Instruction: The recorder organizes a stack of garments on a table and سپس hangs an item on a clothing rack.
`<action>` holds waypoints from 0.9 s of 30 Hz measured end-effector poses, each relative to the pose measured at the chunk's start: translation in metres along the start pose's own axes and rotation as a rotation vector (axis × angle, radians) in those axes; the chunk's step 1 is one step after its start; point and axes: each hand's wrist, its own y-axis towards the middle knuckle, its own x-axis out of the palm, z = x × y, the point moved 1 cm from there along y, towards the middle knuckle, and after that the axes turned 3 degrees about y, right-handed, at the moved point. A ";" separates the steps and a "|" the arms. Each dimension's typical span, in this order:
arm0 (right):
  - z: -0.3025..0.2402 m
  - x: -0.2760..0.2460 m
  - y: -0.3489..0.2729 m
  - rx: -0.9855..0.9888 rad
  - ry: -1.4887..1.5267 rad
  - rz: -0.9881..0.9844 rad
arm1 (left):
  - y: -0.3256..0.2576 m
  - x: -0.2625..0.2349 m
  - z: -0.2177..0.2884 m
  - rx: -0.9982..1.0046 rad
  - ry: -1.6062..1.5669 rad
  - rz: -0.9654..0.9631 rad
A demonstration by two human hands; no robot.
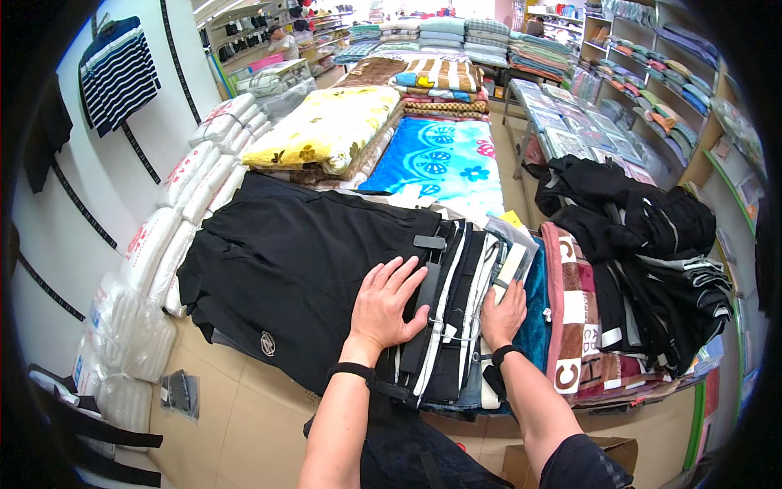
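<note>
My left hand [388, 301] lies with fingers spread on folded black trousers [293, 244], beside a black clip hanger [427, 281] with a metal hook [456, 330]. Nothing is gripped in it. Just right of the hook, my right hand [503, 316] rests on the far edge of a row of black trousers with white side stripes [441, 314]. Its fingers are stretched out and partly apart, touching a pale strip [510, 267] at a clear plastic bag. A small round emblem [267, 344] shows on the black trousers' lower left.
Folded blankets, one yellow [326, 126] and one blue [440, 159], lie beyond the trousers. A heap of black clothes [643, 220] sits on the right over a brown checked blanket [574, 326]. White wrapped bundles [155, 240] line the left wall. A cardboard box [615, 452] stands on the floor.
</note>
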 end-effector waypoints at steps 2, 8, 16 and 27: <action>-0.001 -0.001 0.000 -0.004 -0.001 -0.006 | 0.000 0.000 0.000 0.001 -0.004 -0.001; 0.002 0.001 0.001 -0.002 -0.010 -0.006 | 0.000 0.002 -0.001 0.004 -0.003 -0.005; -0.001 -0.002 0.001 0.003 -0.002 -0.015 | 0.000 0.001 0.000 0.007 0.002 -0.001; -0.001 0.000 0.001 -0.009 -0.006 -0.006 | 0.000 0.001 0.000 0.001 0.002 -0.003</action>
